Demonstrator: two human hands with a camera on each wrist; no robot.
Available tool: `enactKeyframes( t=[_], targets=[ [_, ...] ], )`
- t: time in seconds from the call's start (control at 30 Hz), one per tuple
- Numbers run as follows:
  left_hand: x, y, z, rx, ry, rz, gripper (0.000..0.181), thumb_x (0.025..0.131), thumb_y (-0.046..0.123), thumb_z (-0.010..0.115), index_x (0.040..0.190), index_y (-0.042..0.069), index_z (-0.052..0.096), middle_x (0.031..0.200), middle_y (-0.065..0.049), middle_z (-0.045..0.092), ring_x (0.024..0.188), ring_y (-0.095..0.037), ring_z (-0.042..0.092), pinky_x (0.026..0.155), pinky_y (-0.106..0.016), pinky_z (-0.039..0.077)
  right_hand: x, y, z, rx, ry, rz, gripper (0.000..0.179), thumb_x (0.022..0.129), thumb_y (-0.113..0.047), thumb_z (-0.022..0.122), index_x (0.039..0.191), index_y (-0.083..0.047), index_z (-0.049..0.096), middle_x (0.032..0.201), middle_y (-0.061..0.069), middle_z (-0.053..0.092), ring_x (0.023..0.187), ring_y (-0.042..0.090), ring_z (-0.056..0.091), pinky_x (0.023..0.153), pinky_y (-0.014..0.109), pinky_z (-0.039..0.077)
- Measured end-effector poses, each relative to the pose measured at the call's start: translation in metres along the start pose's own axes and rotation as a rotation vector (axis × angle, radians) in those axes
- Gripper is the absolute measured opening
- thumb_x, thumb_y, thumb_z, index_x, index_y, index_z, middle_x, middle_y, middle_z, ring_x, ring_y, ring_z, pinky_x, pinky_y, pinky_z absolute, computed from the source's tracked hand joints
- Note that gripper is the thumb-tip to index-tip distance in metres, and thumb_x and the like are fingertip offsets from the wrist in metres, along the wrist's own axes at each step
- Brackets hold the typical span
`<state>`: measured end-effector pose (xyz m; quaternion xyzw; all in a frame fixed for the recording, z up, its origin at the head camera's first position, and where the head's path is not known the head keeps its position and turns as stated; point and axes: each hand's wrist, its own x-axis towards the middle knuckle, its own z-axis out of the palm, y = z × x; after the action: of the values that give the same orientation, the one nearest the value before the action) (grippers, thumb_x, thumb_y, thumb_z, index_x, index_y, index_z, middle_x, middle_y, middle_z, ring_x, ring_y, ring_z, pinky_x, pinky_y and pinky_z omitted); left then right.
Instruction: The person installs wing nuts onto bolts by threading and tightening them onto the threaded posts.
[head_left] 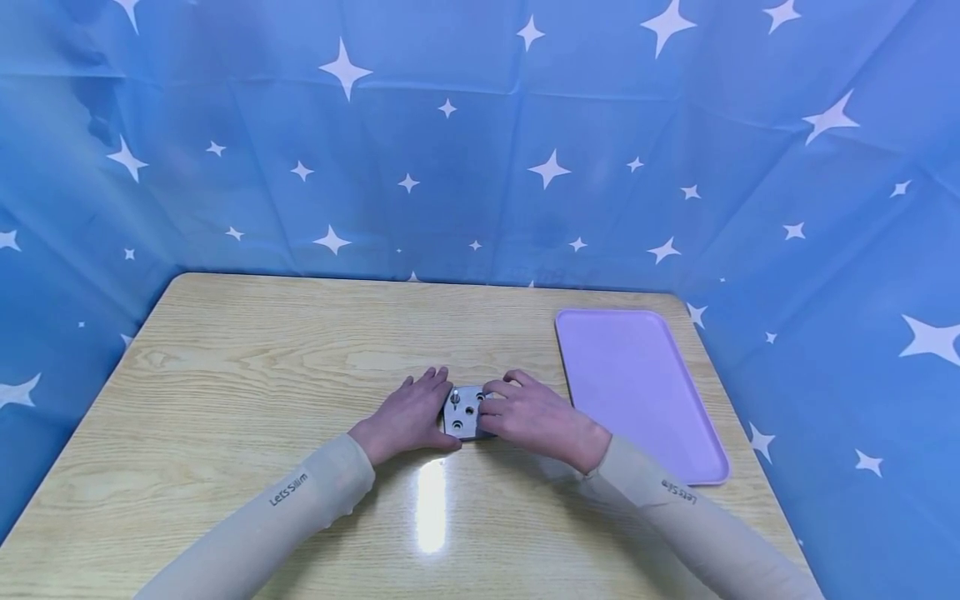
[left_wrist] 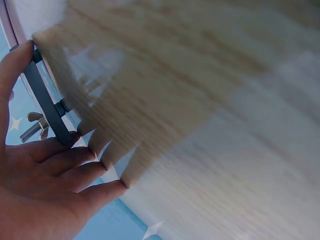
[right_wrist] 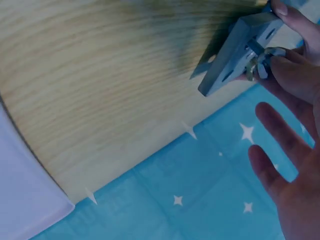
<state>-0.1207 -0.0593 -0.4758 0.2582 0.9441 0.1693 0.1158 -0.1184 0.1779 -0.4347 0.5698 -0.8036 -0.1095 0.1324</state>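
Note:
A grey metal plate (head_left: 472, 425) with several round holes lies at the middle of the table, between the two hands. My left hand (head_left: 405, 423) holds its left side, the thumb at the near edge and the index finger at the far one. In the left wrist view the plate stands on short dark feet, and a threaded bolt with a wing nut (left_wrist: 36, 120) rises from it. My right hand (head_left: 536, 423) is over the plate's right part. Its thumb and index finger pinch another wing nut (right_wrist: 261, 65) on a bolt; the fingertips partly cover this nut.
A purple tray (head_left: 637, 387) lies on the right side of the wooden table (head_left: 262, 367), close to the right forearm. Behind the table hangs a blue cloth (head_left: 465, 142) with white stars, which also runs along both sides.

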Motion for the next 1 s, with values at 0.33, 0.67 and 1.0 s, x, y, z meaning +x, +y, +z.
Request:
enactKeyframes(
  t=[0.33,0.67,1.0],
  targets=[
    [0.000,0.001,0.000,0.004,-0.008,0.002,0.099,0.079,0.055,0.086,0.149,-0.004,0.049,0.160,-0.024,0.039,0.149,-0.040,0.035,0.117,-0.059,0.032,0.003,-0.015,0.011,0.058,0.055,0.174,0.007,0.089,-0.015,0.077,0.094,-0.016,0.072,0.092,-0.003,0.070,0.082,0.018,0.062,0.072,0.032,0.045],
    [-0.001,0.001,0.000,0.014,-0.003,0.011,0.099,0.078,0.055,0.086,0.147,-0.005,0.049,0.159,-0.025,0.039,0.148,-0.042,0.036,0.116,-0.060,0.033,0.008,-0.028,0.012,0.126,0.063,0.359,0.009,0.091,-0.020,0.079,0.086,-0.015,0.073,0.080,-0.001,0.070,0.068,0.017,0.059,0.061,0.030,0.041],
    [0.000,0.000,0.001,0.020,0.013,0.028,0.095,0.078,0.055,0.086,0.145,-0.004,0.052,0.157,-0.026,0.043,0.147,-0.043,0.038,0.114,-0.062,0.035,0.000,-0.006,-0.004,0.155,-0.028,0.139,0.044,0.092,-0.028,0.079,0.133,-0.020,0.067,0.135,-0.005,0.066,0.126,0.023,0.058,0.095,0.045,0.049]
  ],
)
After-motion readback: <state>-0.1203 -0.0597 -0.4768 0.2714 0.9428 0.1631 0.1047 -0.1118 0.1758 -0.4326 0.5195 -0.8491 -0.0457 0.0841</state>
